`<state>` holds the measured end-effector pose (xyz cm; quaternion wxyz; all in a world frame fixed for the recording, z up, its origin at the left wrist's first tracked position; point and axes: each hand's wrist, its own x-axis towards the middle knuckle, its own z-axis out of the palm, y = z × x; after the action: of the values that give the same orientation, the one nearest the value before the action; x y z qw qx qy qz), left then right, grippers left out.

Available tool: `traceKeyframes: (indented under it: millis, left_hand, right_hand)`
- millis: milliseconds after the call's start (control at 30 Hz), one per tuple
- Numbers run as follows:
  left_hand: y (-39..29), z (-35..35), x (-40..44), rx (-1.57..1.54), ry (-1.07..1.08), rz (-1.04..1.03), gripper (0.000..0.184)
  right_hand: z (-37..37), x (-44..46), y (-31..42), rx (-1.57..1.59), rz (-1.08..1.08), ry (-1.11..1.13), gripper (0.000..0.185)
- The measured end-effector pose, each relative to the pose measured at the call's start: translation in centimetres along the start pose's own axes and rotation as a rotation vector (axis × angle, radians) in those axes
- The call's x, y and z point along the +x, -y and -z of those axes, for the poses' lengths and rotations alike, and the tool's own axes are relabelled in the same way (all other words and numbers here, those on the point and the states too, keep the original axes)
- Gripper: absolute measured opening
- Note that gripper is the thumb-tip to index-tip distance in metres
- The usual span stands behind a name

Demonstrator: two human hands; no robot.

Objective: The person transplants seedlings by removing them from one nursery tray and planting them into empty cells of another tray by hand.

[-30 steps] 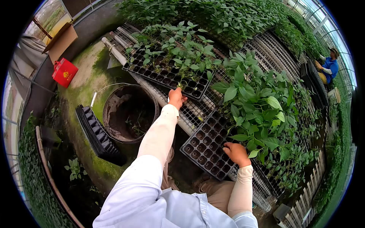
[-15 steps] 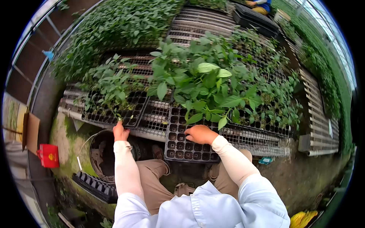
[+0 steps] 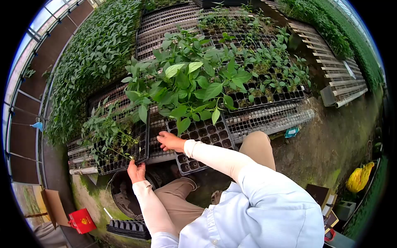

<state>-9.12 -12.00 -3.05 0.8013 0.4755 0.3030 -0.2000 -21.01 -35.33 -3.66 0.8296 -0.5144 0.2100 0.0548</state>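
My left hand (image 3: 136,170) is closed in a pinch on the lower end of a leafy seedling (image 3: 122,153), at the front edge of the left black cell tray (image 3: 142,144). The seedling's leaves lie over that tray among other green plants. My right hand (image 3: 171,141) has its fingers loosely curled and slightly apart, with nothing visible in them. It hovers by the left side of the middle cell tray (image 3: 205,142). Many of this tray's front cells hold no plant, while a tall leafy clump (image 3: 186,89) covers its back.
More seedling trays (image 3: 269,97) lie on the slatted bench to the right. A black bucket (image 3: 124,198) stands below the bench, near stacked black trays (image 3: 128,229) and a red box (image 3: 82,221). A yellow bag (image 3: 359,177) is on the right.
My view has turned to the right. My right hand has moved left off the middle tray's cells toward my left hand, which stays at the left tray's front edge with the seedling.
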Motion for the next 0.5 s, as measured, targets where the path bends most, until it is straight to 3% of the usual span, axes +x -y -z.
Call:
traceKeyframes:
  millis: [133,300,367,433,500]
  left_hand:
    - [0.3,-1.5,-3.2,-0.041,0.008,-0.020,0.025]
    - [0.9,-2.7,-5.4,0.001,0.094,-0.032,0.022]
    - [1.2,-2.6,-5.1,0.016,0.103,-0.047,0.022]
    - [1.3,-2.4,-4.7,-0.008,0.154,-0.065,0.023]
    - [1.4,-2.0,-3.9,0.011,0.104,-0.010,0.024]
  right_hand:
    - [-2.3,2.8,1.7,0.251,-0.092,-0.190,0.076]
    - [-3.9,4.9,3.3,0.342,-0.095,0.075,0.074]
    - [-5.7,4.8,5.0,0.078,-0.128,-0.226,0.078]
    - [-6.0,6.1,4.7,-0.004,-0.139,-0.326,0.082]
    - [-5.5,6.7,4.3,-0.106,-0.010,-0.320,0.083]
